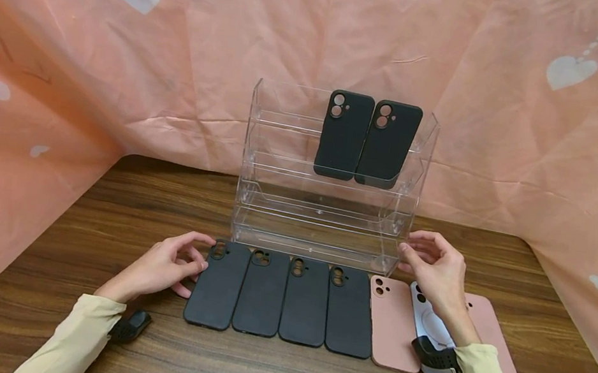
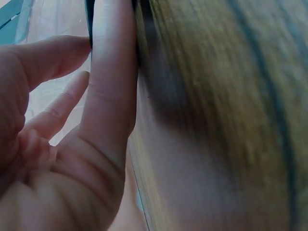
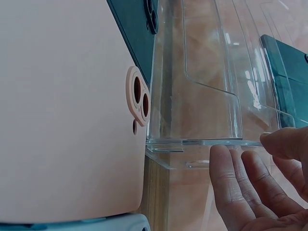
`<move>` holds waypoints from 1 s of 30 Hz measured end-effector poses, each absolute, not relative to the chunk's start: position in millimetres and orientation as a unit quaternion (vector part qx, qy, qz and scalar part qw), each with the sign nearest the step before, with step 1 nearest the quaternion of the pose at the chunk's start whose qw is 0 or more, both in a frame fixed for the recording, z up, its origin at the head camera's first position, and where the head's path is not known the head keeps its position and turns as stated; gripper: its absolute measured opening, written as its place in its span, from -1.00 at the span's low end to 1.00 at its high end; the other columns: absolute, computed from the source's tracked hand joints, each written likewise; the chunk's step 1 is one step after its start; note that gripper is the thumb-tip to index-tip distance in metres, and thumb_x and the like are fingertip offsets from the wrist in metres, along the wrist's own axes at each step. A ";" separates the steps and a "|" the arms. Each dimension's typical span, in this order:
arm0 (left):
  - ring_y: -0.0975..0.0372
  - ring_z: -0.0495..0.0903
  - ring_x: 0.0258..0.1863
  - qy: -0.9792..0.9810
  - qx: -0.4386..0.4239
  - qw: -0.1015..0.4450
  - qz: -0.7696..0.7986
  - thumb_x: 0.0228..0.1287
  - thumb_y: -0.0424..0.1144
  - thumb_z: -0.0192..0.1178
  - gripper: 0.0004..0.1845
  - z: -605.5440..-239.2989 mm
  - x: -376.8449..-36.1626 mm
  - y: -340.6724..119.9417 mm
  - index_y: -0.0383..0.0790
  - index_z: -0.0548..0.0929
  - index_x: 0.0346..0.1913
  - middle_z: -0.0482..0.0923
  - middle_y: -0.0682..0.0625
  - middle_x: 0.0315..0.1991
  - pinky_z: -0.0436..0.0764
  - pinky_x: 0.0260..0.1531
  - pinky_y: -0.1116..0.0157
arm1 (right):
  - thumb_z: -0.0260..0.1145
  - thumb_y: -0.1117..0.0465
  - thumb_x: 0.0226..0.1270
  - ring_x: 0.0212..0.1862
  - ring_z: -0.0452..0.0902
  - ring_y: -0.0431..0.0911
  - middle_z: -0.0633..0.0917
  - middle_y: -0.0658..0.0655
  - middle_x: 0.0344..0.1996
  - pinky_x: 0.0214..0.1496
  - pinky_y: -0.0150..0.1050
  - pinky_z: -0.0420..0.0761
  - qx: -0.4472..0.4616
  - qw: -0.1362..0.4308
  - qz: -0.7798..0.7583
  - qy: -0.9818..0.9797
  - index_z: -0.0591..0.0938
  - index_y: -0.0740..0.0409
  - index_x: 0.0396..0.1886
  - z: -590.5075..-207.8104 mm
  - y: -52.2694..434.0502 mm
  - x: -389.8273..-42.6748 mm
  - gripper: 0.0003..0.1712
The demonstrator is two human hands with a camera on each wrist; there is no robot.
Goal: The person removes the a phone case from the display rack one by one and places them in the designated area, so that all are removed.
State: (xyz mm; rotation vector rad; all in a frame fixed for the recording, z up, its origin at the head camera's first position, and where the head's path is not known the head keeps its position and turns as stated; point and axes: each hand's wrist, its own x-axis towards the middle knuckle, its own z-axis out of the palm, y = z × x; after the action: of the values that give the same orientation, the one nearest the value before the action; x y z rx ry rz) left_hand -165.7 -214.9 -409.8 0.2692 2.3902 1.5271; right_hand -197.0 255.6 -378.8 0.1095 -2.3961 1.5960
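Left hand: I see my left hand (image 1: 161, 269) at the leftmost black phone case (image 1: 217, 284), fingertips touching its left edge and top corner near the camera cutout. The fingers are gently bent and not wrapped round it; the case lies flat on the wooden table (image 1: 66, 229).
Right hand: my right hand (image 1: 437, 268) sits just beside the lower right corner of the clear acrylic display rack (image 1: 272, 208), fingers loosely curled with nothing between them. I cannot tell whether they touch the rack.
Row on table: four black cases side by side, then a pink phone case (image 1: 392, 329), a white case (image 1: 423, 324) and another pink case (image 1: 491, 334) partly under my right wrist.
Rack contents: two black cases (image 1: 367, 138) stand upright side by side in an upper tier.
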 end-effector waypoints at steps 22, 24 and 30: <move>0.25 0.62 -0.55 0.898 0.143 0.114 0.400 0.32 -0.27 0.34 -0.58 -406.9 -173.5 -215.1 -0.21 0.56 0.21 0.63 0.01 -0.32 0.72 -0.59 0.27 | 0.39 0.28 0.40 -0.22 0.74 -0.37 0.71 -0.25 -0.26 -0.24 -0.29 0.82 0.041 0.129 0.549 -0.825 0.58 0.36 0.13 -378.6 256.1 -196.7 -0.61; 0.25 0.62 -0.56 0.899 0.145 0.113 0.398 0.32 -0.27 0.34 -0.59 -407.4 -173.7 -215.0 -0.21 0.57 0.20 0.63 0.02 -0.32 0.71 -0.59 0.28 | 0.39 0.28 0.40 -0.22 0.75 -0.36 0.71 -0.26 -0.26 -0.24 -0.29 0.82 0.041 0.129 0.548 -0.825 0.57 0.36 0.14 -378.7 256.2 -196.7 -0.61; 0.24 0.62 -0.57 0.899 0.149 0.115 0.396 0.32 -0.26 0.34 -0.59 -407.3 -174.2 -216.2 -0.22 0.57 0.20 0.64 0.01 -0.32 0.70 -0.59 0.27 | 0.39 0.28 0.40 -0.22 0.74 -0.37 0.71 -0.25 -0.25 -0.24 -0.29 0.82 0.040 0.129 0.547 -0.826 0.58 0.34 0.14 -379.6 256.5 -197.0 -0.61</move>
State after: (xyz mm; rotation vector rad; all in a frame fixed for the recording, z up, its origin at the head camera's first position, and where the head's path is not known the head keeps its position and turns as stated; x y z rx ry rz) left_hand -174.2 -216.2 -407.3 0.4353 2.6333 1.1616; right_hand -197.0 256.5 -379.6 0.1172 -2.4020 1.5891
